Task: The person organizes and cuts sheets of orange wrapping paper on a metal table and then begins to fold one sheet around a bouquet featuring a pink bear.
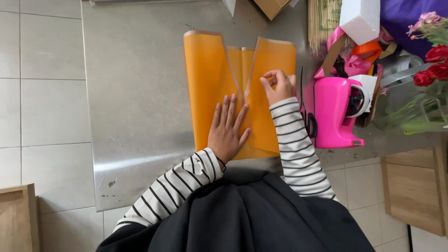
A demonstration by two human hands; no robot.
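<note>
Tabletop (140,116) of dull grey metal is seen from above, set over a floor of pale tiles (42,93). A large sheet of orange paper (207,84) is laid flat on the metal, its two upper flaps folded inward so that a narrow V-shaped gap is left between them. Striped black-and-white sleeves and a dark garment are seen at the lower edge of the view.

The left hand (227,133) is pressed palm-down on the lower middle of the paper, fingers spread and pointing away from the body, their tips lying just below the point of the V. Nothing is gripped by it; the sheet is only held flat. The right hand (279,86) is placed on the right flap, just beside the fold and a little above the left hand. Its thumb and fingers are curled together at the flap's surface; whether the paper's edge is actually pinched cannot be told.

To the right of the paper, a bright pink tape dispenser (333,109) is stood on the table. Black-handled scissors (308,119) are laid between the dispenser and the right sleeve. Further right, red flowers (431,65) and a white foam block (360,19) are seen among ribbon and wrapping scraps.
</note>
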